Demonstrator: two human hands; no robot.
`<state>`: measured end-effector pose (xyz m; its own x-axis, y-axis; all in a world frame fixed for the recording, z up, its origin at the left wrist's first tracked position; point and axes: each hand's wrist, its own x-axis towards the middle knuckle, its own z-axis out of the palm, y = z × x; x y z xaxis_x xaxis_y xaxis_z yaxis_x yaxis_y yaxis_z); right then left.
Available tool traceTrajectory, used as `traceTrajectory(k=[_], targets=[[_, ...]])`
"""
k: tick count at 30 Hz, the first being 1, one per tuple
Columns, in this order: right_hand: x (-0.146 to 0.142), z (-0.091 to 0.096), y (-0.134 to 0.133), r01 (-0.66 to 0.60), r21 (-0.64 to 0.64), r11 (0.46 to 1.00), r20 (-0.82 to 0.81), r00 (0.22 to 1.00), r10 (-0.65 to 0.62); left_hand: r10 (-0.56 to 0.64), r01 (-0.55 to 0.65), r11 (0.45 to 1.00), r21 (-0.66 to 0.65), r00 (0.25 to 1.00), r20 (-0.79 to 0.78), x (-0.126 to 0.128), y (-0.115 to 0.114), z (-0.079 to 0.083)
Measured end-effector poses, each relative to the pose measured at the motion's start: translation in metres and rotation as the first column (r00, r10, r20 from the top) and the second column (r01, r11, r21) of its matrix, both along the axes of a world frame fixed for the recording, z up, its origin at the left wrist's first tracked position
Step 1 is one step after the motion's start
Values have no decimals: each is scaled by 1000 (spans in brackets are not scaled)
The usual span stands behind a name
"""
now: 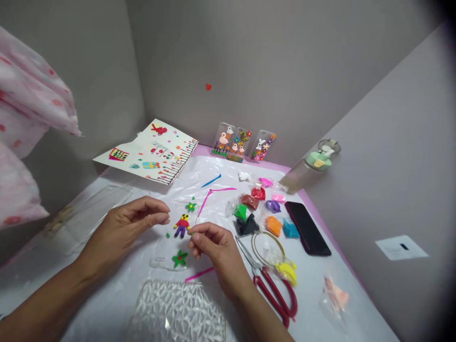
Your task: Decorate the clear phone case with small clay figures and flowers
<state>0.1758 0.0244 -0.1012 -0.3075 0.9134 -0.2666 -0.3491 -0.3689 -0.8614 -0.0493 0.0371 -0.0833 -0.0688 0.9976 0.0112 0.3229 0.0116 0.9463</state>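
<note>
My left hand (133,225) hovers left of a clear phone case (162,251), thumb and index finger pressed together; anything between them is too small to make out. At the case's right edge my right hand (212,242) pinches what looks like a tiny bit of green clay (190,232). On the case lies a clay figure (181,225) with yellow head, red top and purple trousers. Above it sits a green clay flower (191,206) with a yellow centre, below it a larger green flower (180,258) with a red centre. A small green clay piece (167,235) lies left of the figure.
Right of the case are bagged clays (249,202), red-handled scissors (274,289), a tape roll (268,247), a phone (308,228) and a bottle (306,171). Modelling tools (211,180), decorated cases (244,142) and a drawing pad (153,154) lie farther back. A textured clear sheet (178,311) is in front.
</note>
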Motion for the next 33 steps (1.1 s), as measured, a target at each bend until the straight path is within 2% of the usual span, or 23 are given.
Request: traceTrajectory(k=[5,11,19,26,33], targets=[[0,-1,1,4,-1,1000,8,1000,-4,-50,53,998,18,993,-106,-1,-2,-2],[2,-2,2,1,21,1000,24,1000,-1,-192,196,980,24,973,-126,-7,-2,-14],[1,-3,3,-6,7,1000,24,1000,6,-168,172,985,10,971,-171,-14,-8,-28],[1,-4,2,-5,19,1000,21,1000,4,-274,277,961,3,950,-150,-14,-5,-31],[2,-3,2,-4,12,1000,29,1000,3,-317,316,948,-34,934,-167,-16,-5,-37]])
